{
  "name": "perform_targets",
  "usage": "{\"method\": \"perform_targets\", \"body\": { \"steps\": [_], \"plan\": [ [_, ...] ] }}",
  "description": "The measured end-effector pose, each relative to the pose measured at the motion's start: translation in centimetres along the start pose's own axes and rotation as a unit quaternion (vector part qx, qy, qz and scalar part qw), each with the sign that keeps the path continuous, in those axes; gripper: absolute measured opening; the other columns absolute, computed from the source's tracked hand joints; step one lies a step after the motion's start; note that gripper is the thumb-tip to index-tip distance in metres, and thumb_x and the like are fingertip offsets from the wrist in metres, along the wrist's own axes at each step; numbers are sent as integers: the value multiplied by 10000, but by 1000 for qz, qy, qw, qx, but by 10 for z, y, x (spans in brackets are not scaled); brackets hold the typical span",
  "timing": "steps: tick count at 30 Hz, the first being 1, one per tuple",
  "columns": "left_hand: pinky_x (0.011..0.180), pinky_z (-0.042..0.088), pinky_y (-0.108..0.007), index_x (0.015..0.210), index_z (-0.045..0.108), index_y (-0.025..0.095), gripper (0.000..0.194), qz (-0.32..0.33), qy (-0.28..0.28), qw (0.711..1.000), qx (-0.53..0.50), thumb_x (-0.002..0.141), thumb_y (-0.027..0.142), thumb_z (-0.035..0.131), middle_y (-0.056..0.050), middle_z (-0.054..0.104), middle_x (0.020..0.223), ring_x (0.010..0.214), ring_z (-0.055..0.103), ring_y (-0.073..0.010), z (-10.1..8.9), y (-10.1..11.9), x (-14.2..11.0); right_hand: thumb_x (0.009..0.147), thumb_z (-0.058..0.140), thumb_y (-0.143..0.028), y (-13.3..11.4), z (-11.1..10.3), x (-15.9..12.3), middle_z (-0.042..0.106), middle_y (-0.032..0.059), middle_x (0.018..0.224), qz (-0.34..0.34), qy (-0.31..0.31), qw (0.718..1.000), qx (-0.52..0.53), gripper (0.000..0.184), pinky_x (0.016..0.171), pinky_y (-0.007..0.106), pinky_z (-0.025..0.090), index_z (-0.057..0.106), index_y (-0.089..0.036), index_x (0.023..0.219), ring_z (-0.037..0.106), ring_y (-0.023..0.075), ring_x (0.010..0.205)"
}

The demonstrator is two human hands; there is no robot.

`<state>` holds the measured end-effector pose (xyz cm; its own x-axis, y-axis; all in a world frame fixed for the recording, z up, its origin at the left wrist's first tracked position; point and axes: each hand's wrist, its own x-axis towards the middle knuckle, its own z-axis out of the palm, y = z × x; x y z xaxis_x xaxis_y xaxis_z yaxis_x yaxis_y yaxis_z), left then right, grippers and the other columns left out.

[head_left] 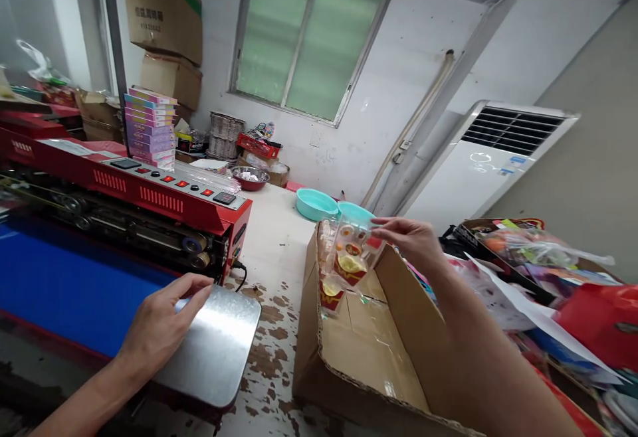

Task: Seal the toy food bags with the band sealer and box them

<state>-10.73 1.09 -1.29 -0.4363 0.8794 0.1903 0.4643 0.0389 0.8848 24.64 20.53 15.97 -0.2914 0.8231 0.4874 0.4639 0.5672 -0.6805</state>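
My right hand (411,241) pinches the top edge of a clear plastic packet (353,251) with small red, yellow and white pieces inside. It hangs over the far end of an open cardboard box (359,324). Another similar packet (331,291) lies in the box just below it. My left hand (167,317) is above a shiny metal plate (219,344) at the end of a red machine (199,214) with a blue belt (74,284). Its thumb and fingers are curled together; a small pale bluish bit shows between them, too little to name.
Two turquoise basins (315,206) stand beyond the box. Stacked small boxes (149,128) rise behind the machine, near a red bowl (250,178). On the right are heaped bags and packaging (528,277). A black cable (242,271) leaves the machine's end.
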Motion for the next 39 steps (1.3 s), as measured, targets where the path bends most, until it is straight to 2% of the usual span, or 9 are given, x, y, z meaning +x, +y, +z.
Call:
{"method": "perform_targets", "body": {
  "steps": [4,8,12,16,24,29,32,34,39],
  "plan": [
    [869,420,-253,1078,605,266,400,32,-47,992,-115,734,464,655,-23,639,1123,1033,567,-220,14,39,4,596,806,-366,-71,15,-9,720,98,867,-24,72,995,69,236,703,359,536,715,-166,680,660,208,766],
    [983,401,-338,1329,434,270,840,51,-190,927,-321,582,293,818,-91,516,1326,1199,486,-272,23,67,8,616,796,-381,-102,69,-26,715,98,831,-25,6,986,162,244,664,357,545,697,-160,642,651,198,716],
    [829,496,-340,1118,592,168,530,-39,-310,837,-450,627,232,782,-121,665,1065,936,637,-255,19,61,6,726,715,-384,-98,121,-41,668,74,981,-110,-27,984,138,212,809,374,498,666,-195,643,598,226,943],
    [788,498,-267,1040,629,157,450,-74,-281,849,-441,622,194,789,-95,686,1011,899,646,-212,-2,35,1,847,590,-350,-88,152,-49,602,26,771,-220,-36,973,66,184,839,330,418,639,-227,720,545,180,861],
    [745,502,-253,1048,626,142,423,-144,-271,868,-391,642,143,744,-103,691,989,840,647,-192,-37,9,-6,883,484,-449,-80,194,-54,564,6,590,-111,-137,982,61,343,681,296,381,541,-209,644,504,157,633],
    [741,515,-302,1089,609,149,471,-148,-250,884,-365,639,170,748,-107,691,991,841,654,-223,-44,0,-8,695,652,-606,-69,192,-47,588,52,781,-127,-232,964,41,415,764,342,395,596,-205,606,515,214,826],
    [739,516,-303,1082,609,146,466,-145,-238,899,-337,639,192,748,-100,693,999,848,657,-228,-43,-3,-6,621,733,-571,-67,193,-49,605,98,1064,-37,-303,948,92,433,887,385,389,557,-183,543,500,266,1083],
    [744,515,-300,1075,604,141,463,-146,-228,904,-331,638,197,748,-92,695,993,859,655,-227,-40,-4,-6,633,735,-548,-66,196,-54,639,114,1066,68,-315,932,167,429,881,387,412,541,-175,546,509,278,1129],
    [748,525,-322,1091,560,148,492,-175,-216,885,-375,648,224,761,-95,697,992,855,661,-234,-25,-7,-17,574,792,-493,-65,211,-63,691,75,750,186,-212,915,288,389,703,315,468,608,-154,623,634,217,808]
  ]
}}
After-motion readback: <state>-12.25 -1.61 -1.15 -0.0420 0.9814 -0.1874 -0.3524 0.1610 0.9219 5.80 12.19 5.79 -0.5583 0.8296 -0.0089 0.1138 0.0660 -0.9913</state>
